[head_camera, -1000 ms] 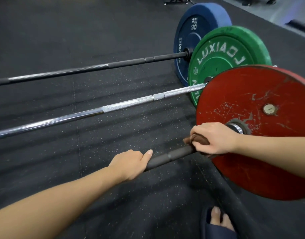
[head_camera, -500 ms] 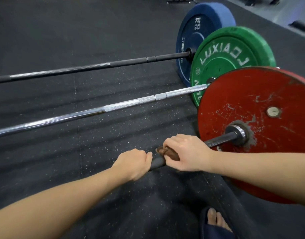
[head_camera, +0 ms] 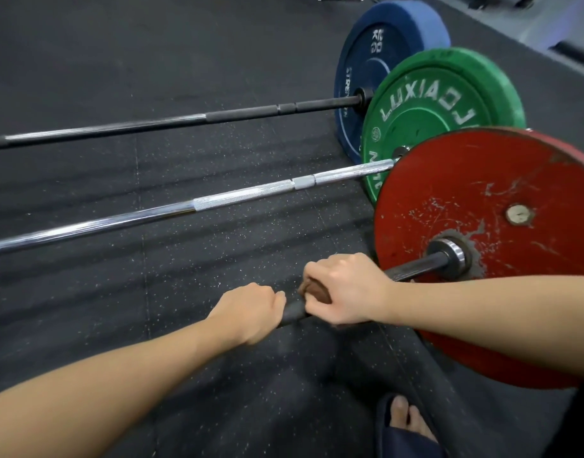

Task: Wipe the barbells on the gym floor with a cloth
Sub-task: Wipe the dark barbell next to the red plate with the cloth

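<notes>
Three barbells lie side by side on the black rubber floor [head_camera: 118, 309], and we work on the nearest bar [head_camera: 413, 268]. Our right hand [head_camera: 346, 289] curls its fingers tightly round a brown cloth [head_camera: 312, 290] wrapped on that bar, in from the red plate [head_camera: 482, 200]. Our left hand [head_camera: 247, 314] grips the bare bar just beside it, fingers closed. A second ago the cloth hand sat at the plate's collar; it has slid inward, nearly meeting the left. Behind stand the green plate [head_camera: 442, 104] and blue plate [head_camera: 383, 54].
</notes>
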A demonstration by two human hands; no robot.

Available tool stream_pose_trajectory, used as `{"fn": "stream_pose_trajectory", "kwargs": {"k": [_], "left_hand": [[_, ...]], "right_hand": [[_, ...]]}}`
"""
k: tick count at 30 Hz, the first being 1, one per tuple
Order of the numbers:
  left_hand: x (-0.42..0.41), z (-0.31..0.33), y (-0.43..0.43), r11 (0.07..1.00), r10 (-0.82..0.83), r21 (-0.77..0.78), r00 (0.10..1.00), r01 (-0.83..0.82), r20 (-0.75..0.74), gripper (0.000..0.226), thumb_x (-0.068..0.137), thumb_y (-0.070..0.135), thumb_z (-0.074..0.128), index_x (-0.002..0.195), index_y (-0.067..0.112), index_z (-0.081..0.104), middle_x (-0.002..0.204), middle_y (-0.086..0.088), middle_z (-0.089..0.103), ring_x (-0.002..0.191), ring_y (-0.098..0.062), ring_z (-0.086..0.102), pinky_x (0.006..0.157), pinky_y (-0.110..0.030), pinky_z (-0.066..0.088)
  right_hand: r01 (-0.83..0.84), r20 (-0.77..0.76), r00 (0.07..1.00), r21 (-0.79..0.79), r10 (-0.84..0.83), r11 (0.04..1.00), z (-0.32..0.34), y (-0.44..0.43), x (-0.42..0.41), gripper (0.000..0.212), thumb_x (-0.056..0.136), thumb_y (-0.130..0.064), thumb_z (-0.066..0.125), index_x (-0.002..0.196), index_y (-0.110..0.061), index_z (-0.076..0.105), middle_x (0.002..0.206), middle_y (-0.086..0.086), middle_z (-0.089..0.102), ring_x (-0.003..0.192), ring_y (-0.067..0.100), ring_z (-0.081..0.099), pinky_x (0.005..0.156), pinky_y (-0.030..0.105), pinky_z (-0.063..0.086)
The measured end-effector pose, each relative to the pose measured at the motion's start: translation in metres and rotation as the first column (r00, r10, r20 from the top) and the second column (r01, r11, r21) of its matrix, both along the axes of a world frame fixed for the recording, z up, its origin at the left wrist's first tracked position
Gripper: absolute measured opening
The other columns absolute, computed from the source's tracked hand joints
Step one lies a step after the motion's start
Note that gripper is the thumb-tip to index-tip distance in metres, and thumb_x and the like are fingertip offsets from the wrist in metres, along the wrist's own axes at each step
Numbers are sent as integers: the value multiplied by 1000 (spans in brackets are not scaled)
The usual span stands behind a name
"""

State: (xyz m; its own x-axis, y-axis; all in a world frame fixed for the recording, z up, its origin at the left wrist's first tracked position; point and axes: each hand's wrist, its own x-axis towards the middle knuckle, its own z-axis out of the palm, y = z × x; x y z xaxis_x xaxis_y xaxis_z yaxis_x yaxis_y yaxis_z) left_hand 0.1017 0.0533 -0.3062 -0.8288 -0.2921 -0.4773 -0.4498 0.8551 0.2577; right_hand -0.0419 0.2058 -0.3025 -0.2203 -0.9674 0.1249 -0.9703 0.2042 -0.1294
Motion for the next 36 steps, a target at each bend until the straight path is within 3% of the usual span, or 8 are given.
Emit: {"fn": "stream_pose_trajectory", "kwargs": {"k": [4,7,10,15,23,27,31,36], "left_hand": [[0,-5,-3,1000,-24,15,999,24,23,43,107,39,21,87,20,53,91,-7,61,87,-32,58,76,-40,44],[2,-2,-1,1000,0,-8,1000,0,-1,49,109,42,18,78,19,50,96,-12,64,91,-35,61,80,-39,45],[3,2,1,1000,1,-15,1000,-1,-24,45,110,36,20,73,20,41,94,-11,64,92,-37,62,90,-45,51],[2,-3,0,1000,14,-19,999,-15,-30,44,110,34,19,73,20,39,80,-6,55,82,-35,60,87,-47,52],[3,6,4,998,-26,-51,999,23,-41,48,111,40,18,71,23,38,104,-15,67,99,-39,63,93,-46,50],[4,7,5,998,-21,-54,998,19,-51,44,111,38,19,73,22,32,102,-13,66,98,-40,62,94,-49,50],[11,6,3,999,6,-48,997,-10,-82,48,111,42,19,74,16,35,81,-4,55,91,-36,61,90,-45,51],[42,9,-14,994,48,-98,998,-51,-33,60,108,52,13,72,19,48,83,-6,62,86,-33,63,87,-42,51]], "right_hand": [[-17,66,998,-48,20,999,-2,-14,18,32,82,-51,48,88,-22,60,71,-6,63,66,20,60,51,33,47],[-89,144,986,1,88,996,5,1,1,29,85,-49,53,97,-23,59,81,-9,64,74,17,60,59,34,49],[-86,105,990,-27,89,996,6,23,-28,24,85,-45,59,96,-24,63,81,-10,64,75,16,61,62,35,51],[-77,49,996,-38,79,996,4,26,-38,22,83,-44,58,90,-25,64,73,-9,63,67,18,62,54,35,50],[-96,-7,995,-65,96,993,-2,2,-3,26,82,-45,54,85,-20,61,68,-6,61,61,21,58,47,35,47],[-116,78,990,-38,118,993,2,10,-7,28,85,-46,55,95,-21,62,78,-8,64,69,19,59,56,37,51],[-151,78,986,29,148,988,14,23,-36,28,85,-47,55,98,-23,61,80,-10,65,72,17,63,58,36,52],[-159,-16,987,50,160,986,9,13,-29,27,84,-47,52,85,-21,58,68,-7,60,62,21,60,48,37,48]]}}
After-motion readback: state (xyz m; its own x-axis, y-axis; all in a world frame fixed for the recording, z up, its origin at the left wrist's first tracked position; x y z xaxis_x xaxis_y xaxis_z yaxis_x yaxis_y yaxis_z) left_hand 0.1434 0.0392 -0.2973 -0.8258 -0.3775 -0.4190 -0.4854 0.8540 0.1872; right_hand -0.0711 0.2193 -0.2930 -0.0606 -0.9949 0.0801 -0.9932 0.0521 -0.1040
